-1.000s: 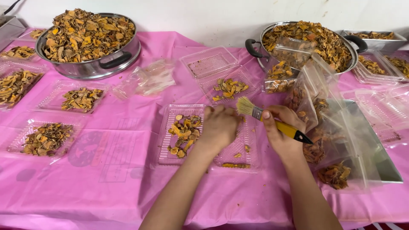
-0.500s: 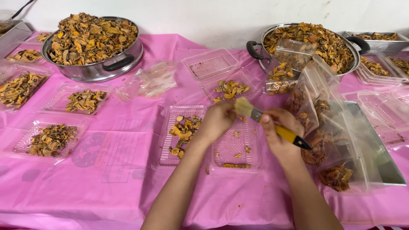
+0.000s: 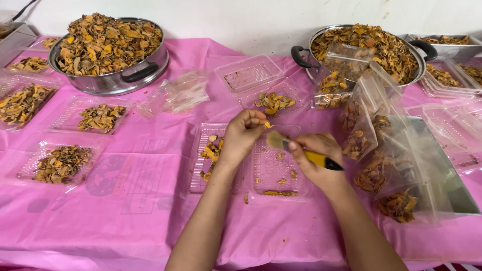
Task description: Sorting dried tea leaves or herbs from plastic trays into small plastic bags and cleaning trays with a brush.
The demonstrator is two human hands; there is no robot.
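**Brushing a dried slice over an open clamshell tray**

Head view: The left hand [image 3: 242, 135] is raised above a clear plastic clamshell tray [image 3: 271, 170] that lies opened flat on the pink-covered table [image 3: 125, 216]. Its fingers are pinched on a small orange dried slice [image 3: 268, 124], held at the fingertips just above the tray's hinge line. The right hand [image 3: 315, 159] is clenched around the yellow handle of a paintbrush [image 3: 296, 149]; the pale bristles point left and sit just beside the pinched slice, though the blur makes it impossible to tell whether they touch it.

The tray's left half holds a loose pile of dried orange-brown slices [image 3: 213, 153], partly hidden behind the left wrist. The right half is nearly bare, with only a few scattered bits and one strip at its near edge.

Just beyond the hands lies another open clear tray [image 3: 273, 103] with a small heap of slices. To the right, several clear plastic bags [image 3: 374, 150] partly filled with slices lean over a flat metal tray [image 3: 459, 198]. Behind them stands a handled steel pot [image 3: 369, 47] heaped with slices. At the far left a large steel basin [image 3: 110, 50] is piled high with the same, and three more filled clear trays [image 3: 60, 163] lie along the table's left side. A crumpled empty bag [image 3: 175, 95] rests between the basin and the middle trays.
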